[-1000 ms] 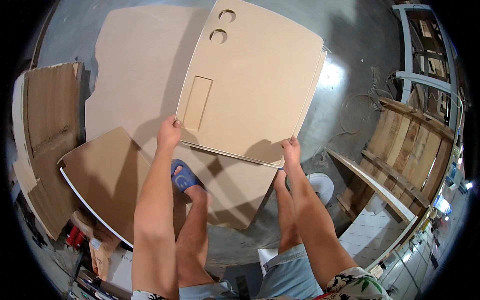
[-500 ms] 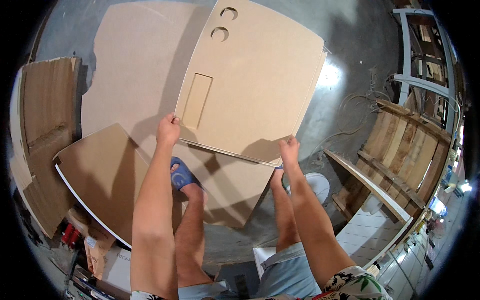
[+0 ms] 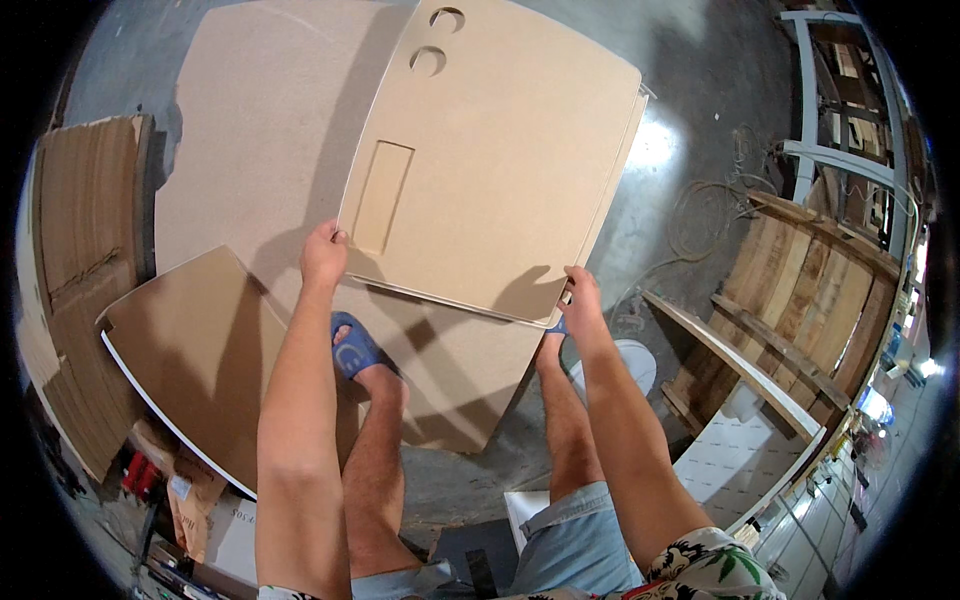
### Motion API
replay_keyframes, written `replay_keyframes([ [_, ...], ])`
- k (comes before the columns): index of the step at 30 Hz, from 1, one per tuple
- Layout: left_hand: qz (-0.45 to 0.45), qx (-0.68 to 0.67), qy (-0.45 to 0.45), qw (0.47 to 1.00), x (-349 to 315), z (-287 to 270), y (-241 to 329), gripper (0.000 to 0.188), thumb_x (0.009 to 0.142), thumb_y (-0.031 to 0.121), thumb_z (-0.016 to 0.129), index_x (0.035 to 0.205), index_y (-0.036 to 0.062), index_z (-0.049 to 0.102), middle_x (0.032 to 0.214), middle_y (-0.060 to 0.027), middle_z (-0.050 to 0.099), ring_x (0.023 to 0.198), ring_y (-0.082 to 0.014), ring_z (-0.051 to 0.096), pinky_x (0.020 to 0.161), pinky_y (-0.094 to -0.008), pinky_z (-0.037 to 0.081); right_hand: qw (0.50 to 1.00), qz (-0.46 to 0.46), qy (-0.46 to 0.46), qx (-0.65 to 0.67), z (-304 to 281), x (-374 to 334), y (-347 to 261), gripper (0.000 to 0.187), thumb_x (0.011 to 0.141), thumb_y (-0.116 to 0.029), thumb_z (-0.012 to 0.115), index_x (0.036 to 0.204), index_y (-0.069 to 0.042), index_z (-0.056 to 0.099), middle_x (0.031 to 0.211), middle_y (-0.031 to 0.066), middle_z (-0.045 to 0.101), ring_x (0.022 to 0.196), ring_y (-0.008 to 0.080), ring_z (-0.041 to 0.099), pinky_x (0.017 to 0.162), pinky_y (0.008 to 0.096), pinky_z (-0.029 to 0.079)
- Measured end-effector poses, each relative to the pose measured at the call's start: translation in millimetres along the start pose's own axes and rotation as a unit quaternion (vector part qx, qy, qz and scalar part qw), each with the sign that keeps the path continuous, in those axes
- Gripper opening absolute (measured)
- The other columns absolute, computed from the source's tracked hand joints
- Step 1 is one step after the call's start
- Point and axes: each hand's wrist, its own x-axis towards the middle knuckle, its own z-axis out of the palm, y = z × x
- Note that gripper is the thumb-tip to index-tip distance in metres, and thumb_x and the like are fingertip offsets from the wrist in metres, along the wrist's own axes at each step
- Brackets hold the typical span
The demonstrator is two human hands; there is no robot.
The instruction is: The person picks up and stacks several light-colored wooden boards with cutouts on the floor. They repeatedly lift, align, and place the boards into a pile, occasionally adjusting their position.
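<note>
A light-brown fibreboard panel tilts in front of me, with two round cut-outs near its far left corner and a long rectangular recess by its left edge. A second thin layer shows along its right and near edges. My left hand is closed on the left edge near the close corner, thumb on top. At the near right corner, my right hand pinches the edge, fingers partly hidden. Beneath, a larger fibreboard sheet lies on the floor, with my left foot in a blue slipper on it.
To the left are a brown board with a white edge and a stack of cardboard. At right stand a wooden plank pallet and a grey metal frame. A cable coils on the floor near a white round object.
The panel and both hands have shifted slightly left in view, the surroundings a little too. My right hand's fingers have changed position along the corner edge.
</note>
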Motion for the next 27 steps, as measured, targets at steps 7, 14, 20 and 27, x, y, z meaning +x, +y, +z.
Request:
replay_keyframes([
  [7, -0.017, 0.045, -0.026, 0.998, -1.9, -6.9, 16.1, 0.035, 0.096, 0.021, 0.062, 0.13, 0.0134, 0.07, 0.12, -0.0152, 0.074, 0.113, -0.0332, 0.07, 0.097, -0.0433, 0.052, 0.998, -0.02, -0.016, -0.062, 4.4, -7.5, -1.2, 0.017, 0.092, -0.022, 0.065, 0.105, -0.016, 0.057, 0.099, -0.0017, 0.052, 0.099, 0.0131, 0.048, 0.097, 0.053, 0.041],
  [14, -0.03, 0.027, -0.002, 0.999, -11.9, -5.8, 43.9, 0.037, 0.095, 0.018, 0.064, 0.131, 0.013, 0.07, 0.123, -0.0134, 0.074, 0.113, -0.0302, 0.07, 0.098, -0.041, 0.052, 0.999, -0.018, -0.003, -0.047, 4.9, -8.7, -2.3, 0.018, 0.093, -0.023, 0.066, 0.107, -0.017, 0.057, 0.099, -0.004, 0.052, 0.099, 0.0112, 0.049, 0.104, 0.056, 0.036],
  [20, -0.019, -0.005, -0.031, 0.999, 2.0, -5.8, 30.1, 0.037, 0.096, 0.02, 0.064, 0.131, 0.0117, 0.07, 0.124, -0.0125, 0.074, 0.115, -0.029, 0.07, 0.099, -0.0405, 0.052, 0.996, -0.026, 0.015, -0.08, 12.3, -10.1, -9.6, 0.03, 0.093, -0.025, 0.066, 0.119, -0.016, 0.057, 0.107, -0.0019, 0.054, 0.105, 0.0144, 0.05, 0.108, 0.0569, 0.033],
  [27, -0.004, 0.045, -0.008, 0.999, 0.9, -6.1, 31.3, 0.037, 0.098, 0.01, 0.063, 0.133, -0.0019, 0.066, 0.125, -0.0175, 0.073, 0.116, -0.0251, 0.07, 0.101, -0.0359, 0.051, 0.99, -0.025, -0.018, -0.14, 8.4, -7.1, -11.6, 0.071, 0.092, -0.027, 0.065, 0.152, -0.004, 0.038, 0.141, 0.0142, 0.053, 0.133, 0.0301, 0.049, 0.109, 0.0539, 0.038],
])
